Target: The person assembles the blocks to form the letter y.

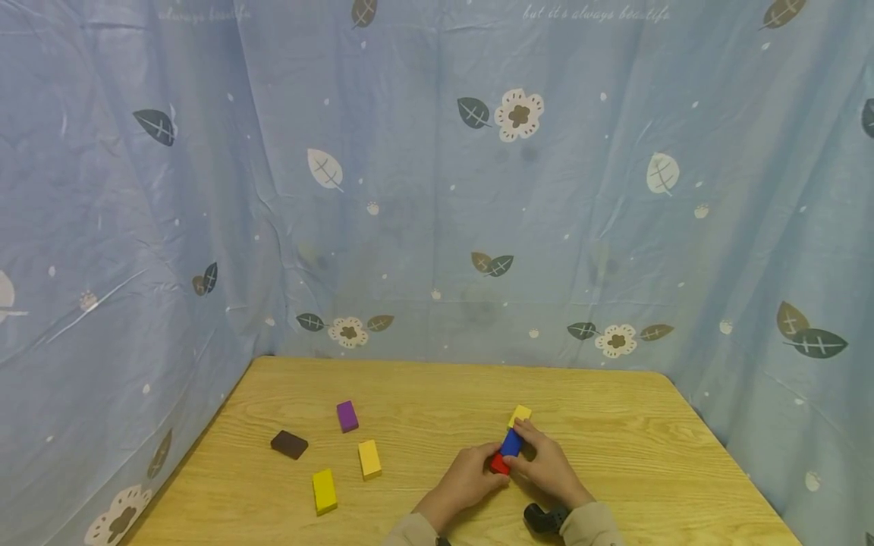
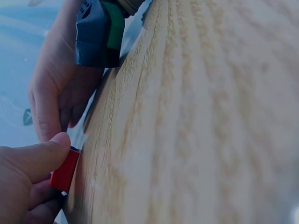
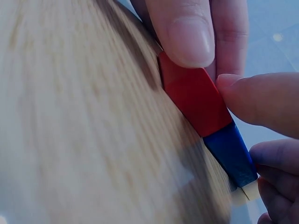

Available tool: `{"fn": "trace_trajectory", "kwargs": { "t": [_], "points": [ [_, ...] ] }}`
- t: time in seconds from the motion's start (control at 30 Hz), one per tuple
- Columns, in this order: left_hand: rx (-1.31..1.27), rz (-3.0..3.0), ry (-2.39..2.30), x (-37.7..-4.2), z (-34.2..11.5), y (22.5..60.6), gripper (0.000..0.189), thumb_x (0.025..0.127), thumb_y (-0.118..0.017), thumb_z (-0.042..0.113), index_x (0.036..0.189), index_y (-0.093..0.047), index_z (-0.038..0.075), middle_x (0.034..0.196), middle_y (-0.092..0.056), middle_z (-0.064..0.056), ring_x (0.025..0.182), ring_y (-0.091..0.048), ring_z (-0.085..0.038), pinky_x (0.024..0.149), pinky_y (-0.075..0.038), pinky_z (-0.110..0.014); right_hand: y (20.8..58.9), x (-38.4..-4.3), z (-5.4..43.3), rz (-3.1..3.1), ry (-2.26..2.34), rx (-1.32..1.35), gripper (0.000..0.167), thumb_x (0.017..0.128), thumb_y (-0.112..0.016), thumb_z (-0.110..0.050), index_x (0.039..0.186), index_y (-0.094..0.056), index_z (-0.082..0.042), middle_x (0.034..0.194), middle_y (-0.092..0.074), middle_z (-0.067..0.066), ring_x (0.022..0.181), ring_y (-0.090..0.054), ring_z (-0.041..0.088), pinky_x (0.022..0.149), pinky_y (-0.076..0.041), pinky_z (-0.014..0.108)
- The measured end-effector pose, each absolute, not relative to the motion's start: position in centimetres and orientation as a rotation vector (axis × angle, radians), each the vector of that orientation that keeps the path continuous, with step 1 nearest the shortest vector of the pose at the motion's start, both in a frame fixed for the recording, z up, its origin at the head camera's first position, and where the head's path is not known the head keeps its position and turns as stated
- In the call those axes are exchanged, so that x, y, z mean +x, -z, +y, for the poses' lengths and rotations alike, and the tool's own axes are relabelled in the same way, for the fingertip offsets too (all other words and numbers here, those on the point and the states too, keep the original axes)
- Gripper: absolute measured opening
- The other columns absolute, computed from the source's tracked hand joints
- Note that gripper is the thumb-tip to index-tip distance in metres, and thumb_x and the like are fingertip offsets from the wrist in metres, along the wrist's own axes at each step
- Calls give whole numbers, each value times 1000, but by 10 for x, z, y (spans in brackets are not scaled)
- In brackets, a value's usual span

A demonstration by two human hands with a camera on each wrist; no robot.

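Three blocks lie end to end in a slanting row on the right half of the table: a red block point(image 1: 501, 464) nearest, a blue block point(image 1: 510, 444) in the middle and a light yellow block point(image 1: 520, 415) farthest. My left hand point(image 1: 467, 478) pinches the red block, its thumb on the near end in the right wrist view. From the right side, my right hand point(image 1: 546, 464) holds the blue block, fingertips at its far end. The right thumb point(image 3: 261, 102) touches the red block close to where it meets the blue one.
Apart on the left half of the table lie a purple block point(image 1: 347, 416), a dark brown block point(image 1: 290, 444), an orange-yellow block point(image 1: 369, 459) and a bright yellow block point(image 1: 325, 491). A blue patterned curtain point(image 1: 423, 227) hangs behind the wooden table point(image 1: 614, 409) and along its sides.
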State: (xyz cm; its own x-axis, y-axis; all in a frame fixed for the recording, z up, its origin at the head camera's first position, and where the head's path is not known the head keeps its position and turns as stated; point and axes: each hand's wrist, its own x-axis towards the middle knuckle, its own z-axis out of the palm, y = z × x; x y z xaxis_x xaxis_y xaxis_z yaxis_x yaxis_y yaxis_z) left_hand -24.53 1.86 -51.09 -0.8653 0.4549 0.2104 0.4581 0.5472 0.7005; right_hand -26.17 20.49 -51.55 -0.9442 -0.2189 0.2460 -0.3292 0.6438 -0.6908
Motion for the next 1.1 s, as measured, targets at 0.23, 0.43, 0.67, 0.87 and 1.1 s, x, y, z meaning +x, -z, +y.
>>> {"fn": "trace_trajectory", "kwargs": {
  "t": [0.23,0.43,0.67,0.87,1.1],
  "points": [
    [-826,-2758,1250,-246,17,513,55,82,-74,28,131,-57,7,126,-63,-6,117,-58,-20,98,-49,-34,515,-260,205,-2722,-1208,461,69,81,-74,-36,133,-51,4,142,-46,19,136,-34,40,109,-31,55],
    [-824,-2752,1256,-245,15,511,56,83,-73,30,130,-57,5,126,-63,-7,119,-57,-21,101,-47,-36,515,-259,205,-2719,-1189,469,70,81,-74,-36,133,-51,3,142,-47,18,136,-35,39,108,-32,55],
    [-780,-2772,1244,-244,11,506,56,86,-70,33,131,-56,4,126,-62,-9,119,-57,-24,100,-47,-39,516,-260,205,-2714,-1181,463,70,80,-75,-36,133,-51,4,142,-47,17,136,-35,39,108,-32,54],
    [-742,-2785,1290,-242,5,500,57,87,-68,35,132,-54,4,123,-64,-12,116,-59,-27,97,-49,-43,518,-260,205,-2705,-1185,445,71,80,-75,-37,133,-52,4,142,-47,17,136,-36,39,108,-33,54],
    [-714,-2756,1299,-241,-10,501,57,88,-67,35,133,-53,3,125,-63,-13,117,-58,-30,98,-48,-46,519,-262,206,-2718,-1219,431,72,80,-74,-40,134,-51,2,144,-45,16,137,-34,38,109,-33,54]
  ]
}}
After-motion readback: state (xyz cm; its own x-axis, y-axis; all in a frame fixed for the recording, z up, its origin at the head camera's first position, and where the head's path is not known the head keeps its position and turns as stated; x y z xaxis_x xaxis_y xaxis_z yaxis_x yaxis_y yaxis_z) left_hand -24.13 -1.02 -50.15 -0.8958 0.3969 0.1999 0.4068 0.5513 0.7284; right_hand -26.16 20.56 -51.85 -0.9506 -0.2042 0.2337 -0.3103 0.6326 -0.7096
